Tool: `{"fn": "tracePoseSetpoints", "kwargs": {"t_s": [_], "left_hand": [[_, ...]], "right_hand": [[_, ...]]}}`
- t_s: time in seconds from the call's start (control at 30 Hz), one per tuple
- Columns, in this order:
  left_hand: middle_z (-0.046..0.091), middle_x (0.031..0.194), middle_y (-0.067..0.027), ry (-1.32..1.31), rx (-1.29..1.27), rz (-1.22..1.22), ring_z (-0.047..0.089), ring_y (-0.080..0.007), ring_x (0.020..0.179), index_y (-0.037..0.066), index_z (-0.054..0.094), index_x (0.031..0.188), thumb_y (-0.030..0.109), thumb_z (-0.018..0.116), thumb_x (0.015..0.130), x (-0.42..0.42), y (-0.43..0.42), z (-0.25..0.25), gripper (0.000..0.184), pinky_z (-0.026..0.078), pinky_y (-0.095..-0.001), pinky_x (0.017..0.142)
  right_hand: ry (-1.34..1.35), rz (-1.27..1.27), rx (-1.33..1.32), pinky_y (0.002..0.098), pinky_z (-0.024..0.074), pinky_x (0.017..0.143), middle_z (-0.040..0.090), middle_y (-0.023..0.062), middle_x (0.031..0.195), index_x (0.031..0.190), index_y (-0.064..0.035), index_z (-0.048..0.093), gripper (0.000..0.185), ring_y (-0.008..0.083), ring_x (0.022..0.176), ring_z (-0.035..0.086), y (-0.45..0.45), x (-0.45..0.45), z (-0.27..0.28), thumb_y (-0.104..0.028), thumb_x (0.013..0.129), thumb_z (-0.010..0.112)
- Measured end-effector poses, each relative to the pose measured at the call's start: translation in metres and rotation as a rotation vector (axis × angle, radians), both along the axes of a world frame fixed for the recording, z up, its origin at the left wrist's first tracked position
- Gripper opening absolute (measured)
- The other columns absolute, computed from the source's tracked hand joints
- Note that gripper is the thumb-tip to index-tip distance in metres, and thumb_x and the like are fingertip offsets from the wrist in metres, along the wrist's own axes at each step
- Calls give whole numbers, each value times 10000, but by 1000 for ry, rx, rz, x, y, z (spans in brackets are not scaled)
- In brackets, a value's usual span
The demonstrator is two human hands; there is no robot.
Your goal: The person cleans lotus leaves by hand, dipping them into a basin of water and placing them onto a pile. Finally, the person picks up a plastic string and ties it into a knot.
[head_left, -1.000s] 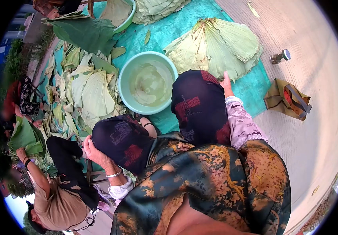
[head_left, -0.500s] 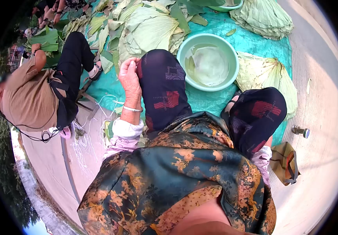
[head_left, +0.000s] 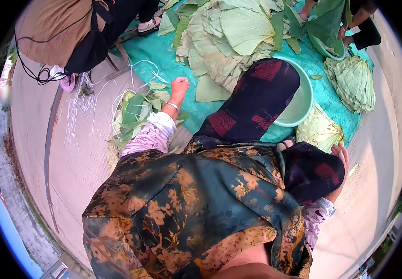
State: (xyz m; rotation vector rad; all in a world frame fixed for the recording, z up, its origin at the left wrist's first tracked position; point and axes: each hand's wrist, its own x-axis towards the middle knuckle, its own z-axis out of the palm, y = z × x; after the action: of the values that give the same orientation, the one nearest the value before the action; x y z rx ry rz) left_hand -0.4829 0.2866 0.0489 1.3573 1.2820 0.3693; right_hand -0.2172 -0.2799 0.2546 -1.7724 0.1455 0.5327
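My left hand [head_left: 179, 90], with a bracelet at the wrist, is closed in a fist above the teal tarp. Whatever it may hold is hidden. Close by on its left lie white strings [head_left: 148, 64] and a heap of loose green leaves [head_left: 135, 109]. At the outer side of my right knee rests my right hand [head_left: 342, 160], fingers stretched along the dark trousers. Near it a bundle of large pale-green leaves [head_left: 319, 130] lies on the tarp. Beyond my left knee is a big stack of similar leaves [head_left: 219, 44].
My left knee partly covers a light-green basin [head_left: 301, 104]. Another leaf bundle [head_left: 350, 83] and a second basin [head_left: 330, 49] stand at the upper right, where another person's arms [head_left: 361, 16] reach in. A seated person [head_left: 54, 28] is at the upper left. Strings [head_left: 82, 107] lie on concrete.
My view has swung, shifting the basin and leaves rightward. My left hand has left my knee and moved out beside the strings. My right hand has come into sight at my right knee.
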Motion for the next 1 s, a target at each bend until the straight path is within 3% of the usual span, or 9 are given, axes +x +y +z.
{"fn": "tracePoseSetpoints", "kwargs": {"t_s": [0.13,0.23,0.33,0.43,0.57,0.67,0.77,0.87,1.0], "left_hand": [[628,758,-157,223,206,-141,607,-281,690,23,620,808,114,523,754,-44,4,-90,144,485,-351,653],[613,786,-191,343,420,-188,589,-359,753,45,622,814,137,499,759,-70,-16,-112,162,476,-408,697],[605,779,-196,377,429,-237,570,-378,761,61,619,820,131,489,755,-87,-38,-95,162,467,-428,709],[560,1024,-166,564,379,-467,523,-337,956,107,599,938,144,534,739,-102,-56,-58,212,425,-424,789],[433,1242,-103,663,622,-701,403,-284,1140,151,539,1100,156,555,740,-123,-73,-26,360,336,-444,894],[395,1267,-89,794,831,-796,364,-247,1167,167,482,1185,124,538,748,-145,-76,-38,442,292,-458,921],[454,1186,-75,801,989,-722,406,-240,1115,161,484,1151,105,524,756,-163,-73,-41,401,311,-446,903],[506,1089,-50,984,738,-742,445,-221,1056,152,530,1060,107,523,759,-178,-49,-39,305,321,-444,895],[545,985,-31,1145,710,-624,486,-212,986,147,591,940,120,510,768,-215,-7,-19,193,348,-425,873]], "right_hand": [[89,-25,66,328,394,936,527,174,1147,1250,0,419,438,224,1044,524,-16,-4,-9,-252,898,487],[92,-53,36,328,395,933,528,172,1142,1249,0,421,437,223,1040,525,-14,-15,-1,-251,897,489],[101,-72,14,327,395,931,529,170,1137,1247,-1,423,435,222,1036,526,-12,-25,6,-250,896,491],[103,-76,5,326,396,928,531,168,1132,1246,-2,425,434,221,1032,526,-9,-35,11,-249,895,492],[96,-63,22,325,397,925,533,166,1125,1244,-3,427,432,220,1027,527,4,-50,9,-248,894,495],[105,-51,32,324,398,923,534,164,1120,1242,-4,429,431,219,1023,528,12,-56,6,-247,893,496],[98,-51,39,324,398,920,535,162,1115,1241,-5,430,429,218,1019,529,15,-63,4,-246,892,498],[99,-47,44,323,399,918,537,160,1110,1239,-6,432,428,217,1015,529,18,-66,5,-245,891,499],[107,-53,44,322,400,914,538,158,1103,1237,-7,434,426,216,1010,530,21,-75,4,-244,890,502]]}}
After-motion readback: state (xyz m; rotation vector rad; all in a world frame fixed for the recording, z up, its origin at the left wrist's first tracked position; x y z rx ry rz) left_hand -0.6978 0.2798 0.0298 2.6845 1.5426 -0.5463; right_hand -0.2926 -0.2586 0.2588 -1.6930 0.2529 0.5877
